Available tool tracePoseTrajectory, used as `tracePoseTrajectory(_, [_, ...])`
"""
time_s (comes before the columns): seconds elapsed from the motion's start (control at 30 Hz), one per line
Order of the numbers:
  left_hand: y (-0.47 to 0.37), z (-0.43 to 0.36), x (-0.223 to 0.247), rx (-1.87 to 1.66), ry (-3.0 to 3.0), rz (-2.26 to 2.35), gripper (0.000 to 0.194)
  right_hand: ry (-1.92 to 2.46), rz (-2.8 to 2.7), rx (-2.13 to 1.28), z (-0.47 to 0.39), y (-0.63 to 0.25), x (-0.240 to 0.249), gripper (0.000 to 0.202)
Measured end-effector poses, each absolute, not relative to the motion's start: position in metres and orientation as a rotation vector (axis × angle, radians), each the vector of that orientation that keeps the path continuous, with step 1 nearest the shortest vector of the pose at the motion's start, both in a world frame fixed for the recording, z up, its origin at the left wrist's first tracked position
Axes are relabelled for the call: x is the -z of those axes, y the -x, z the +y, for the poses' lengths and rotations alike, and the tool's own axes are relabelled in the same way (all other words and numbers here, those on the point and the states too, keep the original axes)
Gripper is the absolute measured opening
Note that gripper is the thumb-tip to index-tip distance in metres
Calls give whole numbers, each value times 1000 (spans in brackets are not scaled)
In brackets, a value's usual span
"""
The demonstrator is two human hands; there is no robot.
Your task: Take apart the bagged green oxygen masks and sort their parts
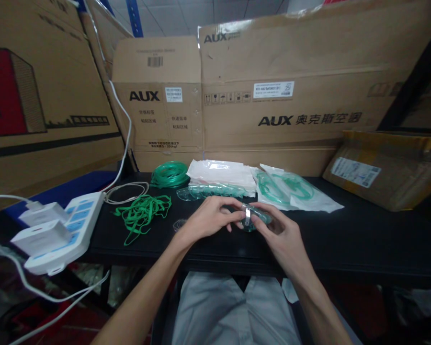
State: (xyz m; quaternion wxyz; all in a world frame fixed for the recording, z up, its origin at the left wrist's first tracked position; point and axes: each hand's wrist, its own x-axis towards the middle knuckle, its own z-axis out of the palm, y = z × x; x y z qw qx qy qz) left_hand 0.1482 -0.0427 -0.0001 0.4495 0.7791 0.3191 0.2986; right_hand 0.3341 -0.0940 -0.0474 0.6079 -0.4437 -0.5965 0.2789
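Between my two hands, just above the front of the black table, is a clear green-tinted plastic oxygen mask [261, 219] with a shiny metal nose strip [247, 216]. My left hand [215, 216] pinches its left side by the strip, thumb and fingers together. On the other side my right hand [278, 225] is closed round the mask, its thumb close to the strip. Behind the hands lies a row of similar clear green masks [215, 190], partly under white packaging [221, 171]. The mask's underside is hidden by my fingers.
Green elastic straps [141, 213], a green tubing coil [169, 174] and a beige cord loop [125, 192] lie left. Bagged green tubing [298, 189] lies right, near a taped parcel [380, 167]. A power strip [81, 225] with chargers stands far left. Large cartons [290, 57] wall the back.
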Motion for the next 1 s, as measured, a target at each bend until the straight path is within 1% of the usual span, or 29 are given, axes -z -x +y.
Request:
tracePoseTrajectory(0.2, [-151, -48, -3, -757, -1989, 828, 32, 1048, -1363, -586, -95, -333, 48, 29])
tracePoseTrajectory(0.33, [-154, -48, -1, -909, -1997, 884, 26, 1089, -1317, -506, -93, -334, 49, 29])
tracePoseTrajectory(0.43, [-154, -47, 0, -977, -2008, 902, 26, 1116, -1308, -453, -92, -335, 49, 29])
tracePoseTrajectory(0.67, [-156, -50, 3, -776, -2018, 805, 36, 1092, -1304, -458, -94, -334, 49, 25])
tracePoseTrajectory(1.0, [-159, -49, 5, -789, -2007, 762, 32, 1069, -1356, -471, -94, -336, 49, 23])
